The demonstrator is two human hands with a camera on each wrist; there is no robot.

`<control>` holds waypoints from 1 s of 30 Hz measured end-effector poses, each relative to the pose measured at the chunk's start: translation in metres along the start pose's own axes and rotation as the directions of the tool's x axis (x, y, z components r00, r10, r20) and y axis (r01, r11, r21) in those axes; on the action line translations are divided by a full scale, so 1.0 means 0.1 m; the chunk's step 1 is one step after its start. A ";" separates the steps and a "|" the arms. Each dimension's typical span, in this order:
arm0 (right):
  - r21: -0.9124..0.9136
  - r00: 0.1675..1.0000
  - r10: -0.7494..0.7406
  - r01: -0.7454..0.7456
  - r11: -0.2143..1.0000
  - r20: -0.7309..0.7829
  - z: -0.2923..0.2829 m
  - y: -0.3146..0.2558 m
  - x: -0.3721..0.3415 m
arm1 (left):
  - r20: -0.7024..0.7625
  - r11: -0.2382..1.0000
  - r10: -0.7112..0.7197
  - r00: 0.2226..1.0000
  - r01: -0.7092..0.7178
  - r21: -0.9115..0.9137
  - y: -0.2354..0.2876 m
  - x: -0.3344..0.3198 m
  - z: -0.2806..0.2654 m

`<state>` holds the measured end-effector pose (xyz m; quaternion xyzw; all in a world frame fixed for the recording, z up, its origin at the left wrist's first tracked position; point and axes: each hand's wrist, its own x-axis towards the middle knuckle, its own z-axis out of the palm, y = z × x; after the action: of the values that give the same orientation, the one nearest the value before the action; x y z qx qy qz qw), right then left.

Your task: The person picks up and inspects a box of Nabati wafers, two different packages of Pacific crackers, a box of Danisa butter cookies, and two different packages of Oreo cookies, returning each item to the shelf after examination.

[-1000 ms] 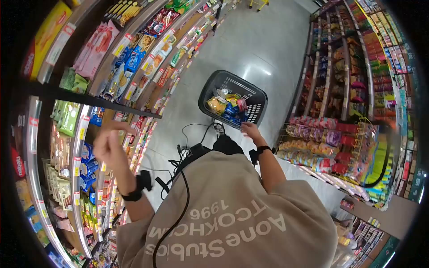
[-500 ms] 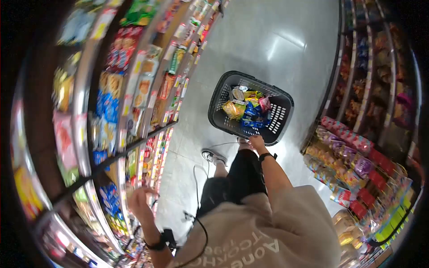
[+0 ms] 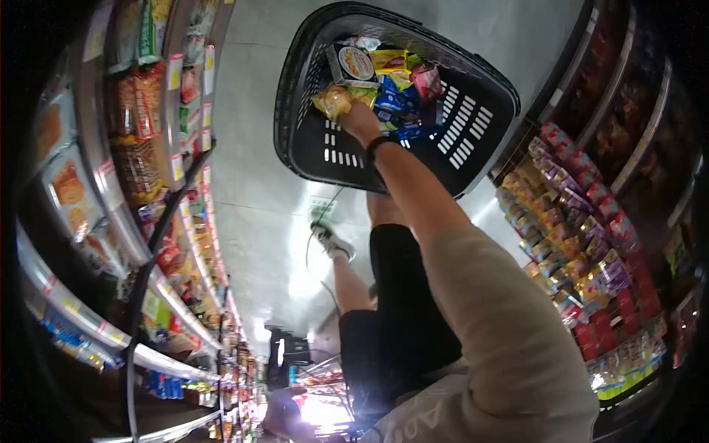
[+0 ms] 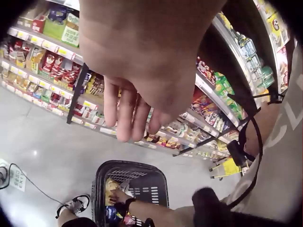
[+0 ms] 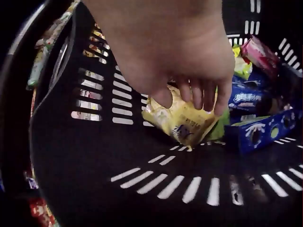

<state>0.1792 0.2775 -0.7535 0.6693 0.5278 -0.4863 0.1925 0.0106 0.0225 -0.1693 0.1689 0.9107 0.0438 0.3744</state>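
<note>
My right hand (image 3: 362, 124) reaches down into a black shopping basket (image 3: 284, 111) and grips a yellow snack bag (image 3: 332, 102). In the right wrist view the thumb and fingers curl over the top of this crinkled bag (image 5: 187, 120), low by the slotted basket wall. Blue cookie packs (image 5: 251, 97), a pink packet (image 5: 260, 54) and a dark box with a round picture (image 3: 357, 64) lie around it. In the left wrist view my left hand (image 4: 137, 80) hangs with loose, slightly bent fingers and holds nothing, in front of the snack shelves.
Shelves of packaged snacks (image 3: 144, 100) line the left side. On the right stands a rack of hanging bags (image 3: 569, 214) beside more shelves. A shoe (image 3: 332, 241) and a thin cable (image 4: 35, 182) are on the grey floor. A yellow cart (image 4: 230, 166) stands farther off.
My right hand has moved from the basket's near rim into it and taken hold of the yellow bag. The basket appears larger and nearer. The left hand has left its earlier place beside the shelves.
</note>
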 end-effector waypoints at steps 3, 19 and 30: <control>0.020 0.979 -0.028 0.033 0.999 -0.200 0.26 0.01 0.37 | 0.016 0.998 -0.038 0.999 0.039 -0.058 -0.09 0.00 0.16; -0.076 0.930 -0.195 0.180 0.981 -0.313 -0.25 -0.19 -0.94 | 0.139 0.993 0.100 0.985 -0.090 -0.077 -0.18 -0.51 0.00; 0.202 0.880 -0.416 0.461 0.864 -0.227 -1.03 0.19 -3.54 | -0.308 0.642 0.412 0.858 -0.513 -0.570 -1.31 -1.60 -0.67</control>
<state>0.2529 0.1665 -0.4094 0.5902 0.6158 -0.5189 -0.0566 0.0336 -0.1519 -0.0415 0.2562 0.7923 0.4551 0.3154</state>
